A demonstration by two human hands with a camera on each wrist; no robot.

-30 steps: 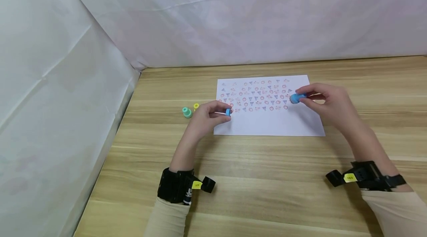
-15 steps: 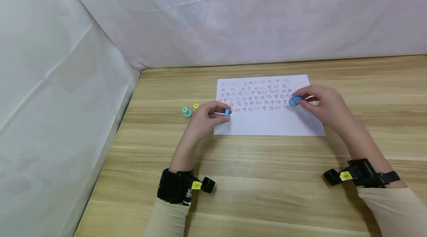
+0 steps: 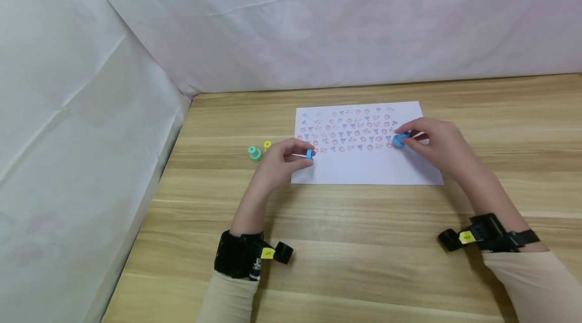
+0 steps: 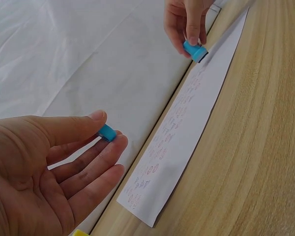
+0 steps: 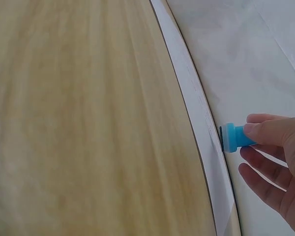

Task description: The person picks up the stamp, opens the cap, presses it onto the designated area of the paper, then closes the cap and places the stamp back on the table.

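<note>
A white sheet of paper [image 3: 364,166] covered with small red and blue stamped marks lies on the wooden table. My right hand [image 3: 436,143] pinches a blue stamp [image 3: 400,138] with its face down at the sheet's right side, touching or almost touching the paper. From the right wrist the blue stamp [image 5: 233,137] shows between thumb and finger. My left hand [image 3: 279,158] pinches a small blue cap [image 3: 310,153] at the sheet's left edge. The left wrist view shows the blue cap [image 4: 106,132] between thumb and fingertips, and the stamp [image 4: 194,50] far off.
A teal stamp [image 3: 254,153] and a small yellow one [image 3: 267,145] stand on the table left of the left hand. White cloth walls close off the back and left. Bare wood lies in front of the sheet and to its right.
My right hand has brought the blue stamp down and slightly left, from above the paper to its surface. The left hand has stayed put with the cap.
</note>
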